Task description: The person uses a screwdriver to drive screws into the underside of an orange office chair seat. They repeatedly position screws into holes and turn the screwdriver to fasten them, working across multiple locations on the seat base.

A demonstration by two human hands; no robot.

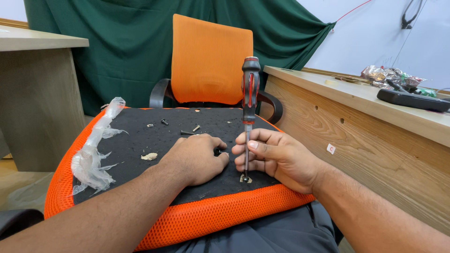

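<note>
Filling the far wall from ten to one o'clock hung a dark green curtain [131, 42], with a pale wall to its right. At nine o'clock stood a wooden desk [37, 84], and a second, longer wooden desk [375, 122] ran along three o'clock, carrying a flat black device [412, 99] and crinkled wrappers [391, 75]. At twelve o'clock was an orange mesh office chair [211, 58]. Across the person's lap lay an upturned orange seat cushion [187, 220], its black underside [140, 140] facing up. Crumpled clear plastic [96, 150] trailed along its nine o'clock edge. Loose black screws [187, 132] lay scattered near the middle. The left hand [197, 157] rested curled, knuckles up, on the black surface; what it gripped could not be told. Just beside it, the right hand [272, 157] was closed around the shaft of an upright red-and-black screwdriver [250, 89], whose tip met a small metal fitting [245, 178] near the six o'clock edge.
</note>
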